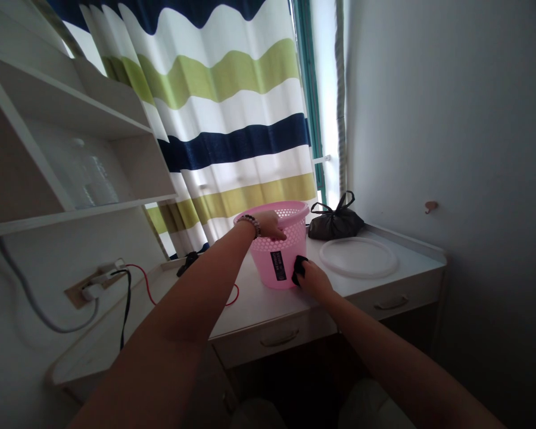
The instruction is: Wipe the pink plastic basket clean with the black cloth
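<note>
Pink plastic basket [268,274] stands upright on the smooth white desk [250,307]: round, tapered, holey mesh up top, solid below with a black label [277,266]. Left hand [270,225], beaded bracelet [250,224] at the wrist, is curled over the near rim. Right hand [315,279] grips a crumpled black cloth [298,270] against the side, at 4 o'clock.

From the basket: knotted black plastic bag [335,226] at 2, flat whitish disc [358,257] at 3, wavy striped curtain [232,131] at 11, open shelf [111,207] at 10, wall sockets [78,291] at 9, 2 drawers [312,330] around 4 to 6.
</note>
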`<action>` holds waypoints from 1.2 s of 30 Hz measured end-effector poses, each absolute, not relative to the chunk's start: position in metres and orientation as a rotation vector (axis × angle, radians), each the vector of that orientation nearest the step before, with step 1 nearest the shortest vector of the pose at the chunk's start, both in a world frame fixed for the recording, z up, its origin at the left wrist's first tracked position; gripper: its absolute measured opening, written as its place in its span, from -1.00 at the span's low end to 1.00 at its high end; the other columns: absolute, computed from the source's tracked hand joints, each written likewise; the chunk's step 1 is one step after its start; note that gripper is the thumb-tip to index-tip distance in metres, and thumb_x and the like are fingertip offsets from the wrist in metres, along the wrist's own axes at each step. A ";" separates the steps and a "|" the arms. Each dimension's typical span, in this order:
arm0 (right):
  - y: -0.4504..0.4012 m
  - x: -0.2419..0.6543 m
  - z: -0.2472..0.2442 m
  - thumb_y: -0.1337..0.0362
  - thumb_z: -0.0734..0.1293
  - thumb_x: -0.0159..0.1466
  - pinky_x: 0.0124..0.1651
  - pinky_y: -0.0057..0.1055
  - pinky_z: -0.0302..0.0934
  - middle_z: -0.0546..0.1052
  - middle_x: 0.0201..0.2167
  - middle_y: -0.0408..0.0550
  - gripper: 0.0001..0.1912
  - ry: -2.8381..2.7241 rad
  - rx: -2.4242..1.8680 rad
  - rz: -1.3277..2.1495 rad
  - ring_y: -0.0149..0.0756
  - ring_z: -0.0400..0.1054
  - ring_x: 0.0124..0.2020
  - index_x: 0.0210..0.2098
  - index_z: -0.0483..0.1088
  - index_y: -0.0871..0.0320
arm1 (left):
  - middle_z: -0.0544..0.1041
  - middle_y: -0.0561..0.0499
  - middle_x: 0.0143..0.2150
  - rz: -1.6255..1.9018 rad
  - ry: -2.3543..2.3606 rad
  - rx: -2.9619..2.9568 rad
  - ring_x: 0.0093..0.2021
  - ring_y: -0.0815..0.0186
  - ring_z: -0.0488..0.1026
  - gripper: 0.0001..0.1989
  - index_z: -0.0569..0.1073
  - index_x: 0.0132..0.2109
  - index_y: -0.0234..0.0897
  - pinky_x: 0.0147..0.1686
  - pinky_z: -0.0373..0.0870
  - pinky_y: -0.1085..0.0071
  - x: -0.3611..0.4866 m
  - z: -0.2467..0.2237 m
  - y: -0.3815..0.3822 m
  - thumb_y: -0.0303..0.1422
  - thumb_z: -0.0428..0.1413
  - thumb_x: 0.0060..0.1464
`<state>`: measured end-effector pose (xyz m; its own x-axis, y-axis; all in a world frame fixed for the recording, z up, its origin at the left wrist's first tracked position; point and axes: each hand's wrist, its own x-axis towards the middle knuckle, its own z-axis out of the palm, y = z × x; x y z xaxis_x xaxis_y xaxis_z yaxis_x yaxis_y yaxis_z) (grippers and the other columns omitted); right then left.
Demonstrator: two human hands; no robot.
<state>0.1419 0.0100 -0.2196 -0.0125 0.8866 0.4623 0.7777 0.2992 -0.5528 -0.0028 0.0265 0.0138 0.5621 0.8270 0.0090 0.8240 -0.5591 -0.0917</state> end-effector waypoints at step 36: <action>0.025 0.156 -0.253 0.22 0.22 0.15 -0.16 -0.42 0.08 0.32 -0.21 0.03 -0.76 -1.685 -1.614 0.148 -0.28 0.24 -0.22 -0.20 0.33 0.17 | 0.54 -0.01 -0.46 0.025 -1.529 -2.681 -0.46 0.37 0.41 -0.67 0.55 -0.45 -0.32 -0.37 0.27 0.48 -0.003 0.012 0.023 -0.11 0.13 -0.19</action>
